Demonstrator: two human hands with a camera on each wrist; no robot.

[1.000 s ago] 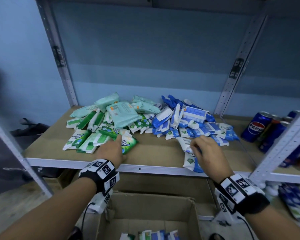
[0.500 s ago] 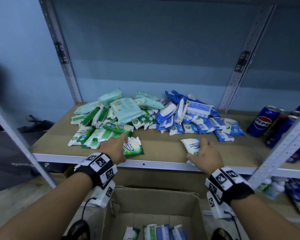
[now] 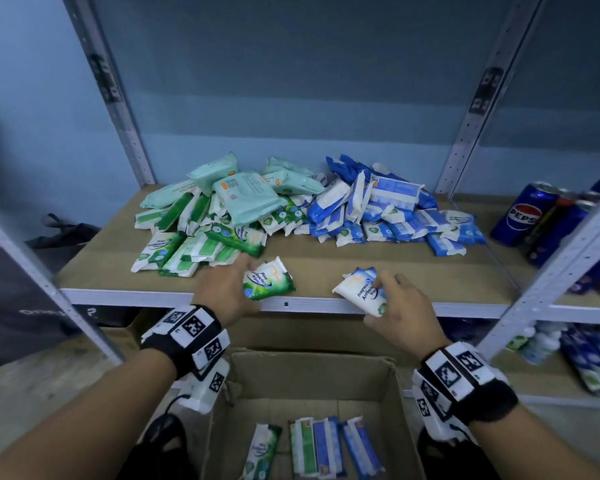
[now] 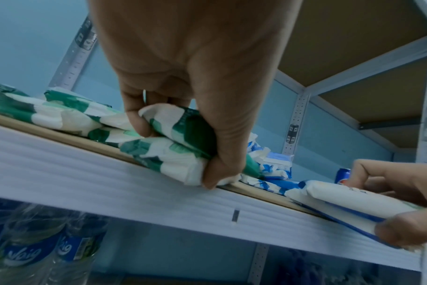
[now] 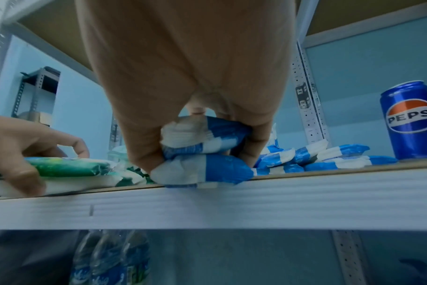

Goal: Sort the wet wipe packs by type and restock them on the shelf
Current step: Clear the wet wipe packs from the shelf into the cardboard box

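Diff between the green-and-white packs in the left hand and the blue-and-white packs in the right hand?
Green-and-white plastic wipe packs, gripped by the left hand, read "Pine"; blue-and-white plastic wipe packs, in the right hand, read "Fragrance". Shared: two-pack stacks at the shelf's front edge.

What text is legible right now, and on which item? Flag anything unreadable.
"PEPSI": blue can at the shelf's right end.
"Pine Antibacterial Wipes": green pack held by the left hand.
"Fragrance... Antibac...", partly covered: blue pack held by the right hand.
"Pine Antibacterial": green pack in the left pile.
"Vaig", uncertain: water bottles on the lower shelf.
Mint packs: print too small.
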